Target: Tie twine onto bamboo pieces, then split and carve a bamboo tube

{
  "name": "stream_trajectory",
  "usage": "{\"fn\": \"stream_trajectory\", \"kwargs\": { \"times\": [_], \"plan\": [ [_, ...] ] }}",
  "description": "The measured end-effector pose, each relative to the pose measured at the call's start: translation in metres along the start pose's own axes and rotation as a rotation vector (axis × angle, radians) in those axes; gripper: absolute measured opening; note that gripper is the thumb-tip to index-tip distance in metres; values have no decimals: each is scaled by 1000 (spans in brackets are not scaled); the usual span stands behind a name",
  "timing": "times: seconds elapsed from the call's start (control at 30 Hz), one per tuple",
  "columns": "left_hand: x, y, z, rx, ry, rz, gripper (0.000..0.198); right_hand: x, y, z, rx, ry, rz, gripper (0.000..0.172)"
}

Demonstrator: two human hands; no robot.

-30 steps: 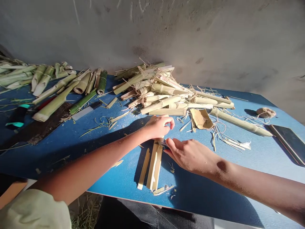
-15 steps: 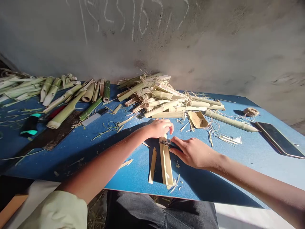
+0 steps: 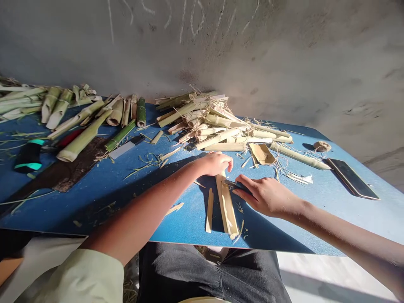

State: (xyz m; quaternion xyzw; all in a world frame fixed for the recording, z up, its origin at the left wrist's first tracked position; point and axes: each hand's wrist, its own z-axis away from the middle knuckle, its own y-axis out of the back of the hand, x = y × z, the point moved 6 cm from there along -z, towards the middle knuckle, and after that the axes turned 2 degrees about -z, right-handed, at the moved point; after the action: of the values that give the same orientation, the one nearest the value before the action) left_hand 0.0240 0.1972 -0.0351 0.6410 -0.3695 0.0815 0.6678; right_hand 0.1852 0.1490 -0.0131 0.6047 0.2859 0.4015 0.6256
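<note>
A split strip of bamboo (image 3: 227, 206) lies on the blue table, pointing toward me. My left hand (image 3: 217, 163) is closed around its far end and presses it down. In my right hand (image 3: 263, 194) is a knife (image 3: 234, 184) with a dark handle, its blade lying across the strip just below my left hand. The fingers of the right hand are wrapped round the handle, which hides most of it. A thin curled shaving shows along the strip's inner face. Just left of the strip rests a narrower bamboo piece (image 3: 209, 210).
Behind my hands is a heap of split bamboo (image 3: 217, 136). To the left lie green bamboo pieces (image 3: 59, 107), a large dark cleaver (image 3: 74, 172) and a black-and-teal object (image 3: 29, 156). A phone (image 3: 352, 177) and a stone-like lump (image 3: 322, 146) are at right. A wall rises behind.
The view has shifted slightly. Both hands keep their grips, and the knife blade remains near the far part of the strip, which now looks a little more slanted.
</note>
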Motion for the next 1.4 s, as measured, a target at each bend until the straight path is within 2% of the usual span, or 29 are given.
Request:
{"fn": "stream_trajectory", "kwargs": {
  "times": [0.17,0.3,0.37,0.43,0.5,0.6,0.67,0.77,0.87,0.93,1.03,1.17,1.27,1.4],
  "plan": [
    [8,14,4,147,44,-73,35,11,23,3,82,-19,-23,50],
    [37,43,24,289,74,-276,52,40,53,13,242,-137,3,48],
    [57,53,40,237,61,-480,62,50,63,17,288,-172,29,48],
    [69,59,59,114,48,-641,64,52,69,18,313,-192,38,48],
    [74,68,81,26,47,-688,58,48,72,18,307,-202,25,50],
    [70,78,120,-2,74,-682,43,35,71,19,272,-214,0,48],
    [63,74,151,3,145,-660,33,26,68,23,240,-225,-3,43],
    [56,50,199,70,286,-648,25,8,60,30,209,-230,-8,40],
    [59,20,241,259,504,-739,26,-20,53,34,220,-147,-70,41],
    [67,6,259,401,643,-825,34,-42,51,33,212,-65,-120,40],
    [80,-6,268,514,717,-861,34,-77,50,26,171,43,-148,34],
    [91,-11,263,543,645,-871,19,-112,49,16,83,163,-189,28],
    [93,-11,263,572,601,-868,13,-125,45,12,48,191,-213,26],
    [96,-11,264,625,498,-809,9,-131,40,6,11,189,-197,25]
  ]
}}
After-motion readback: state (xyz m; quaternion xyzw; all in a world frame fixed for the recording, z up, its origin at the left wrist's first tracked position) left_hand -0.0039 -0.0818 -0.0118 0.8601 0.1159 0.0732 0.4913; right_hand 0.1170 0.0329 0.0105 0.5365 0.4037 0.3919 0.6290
